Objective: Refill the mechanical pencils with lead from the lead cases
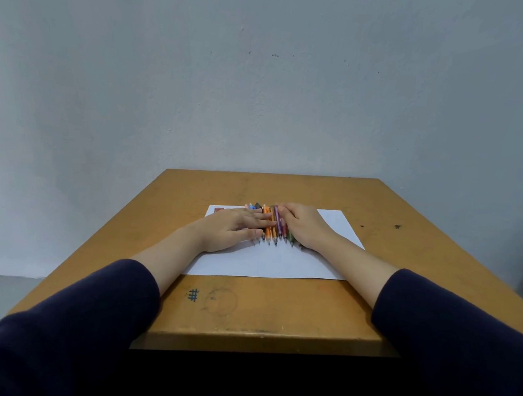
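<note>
Both hands' flat fingers (260,223) covering pencil row (271,226), lead case (219,209) half-hidden

Left hand (234,226) and right hand (304,226) lie palm-down, fingers (258,223) extended.

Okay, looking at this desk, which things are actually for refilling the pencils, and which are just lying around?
For the job: mechanical pencils in a row, left hand and right hand resting on them; small red item to their left, maybe a lead case, too small to tell.
Lying about: white paper sheet beneath them; table; hash doodle on it.
</note>
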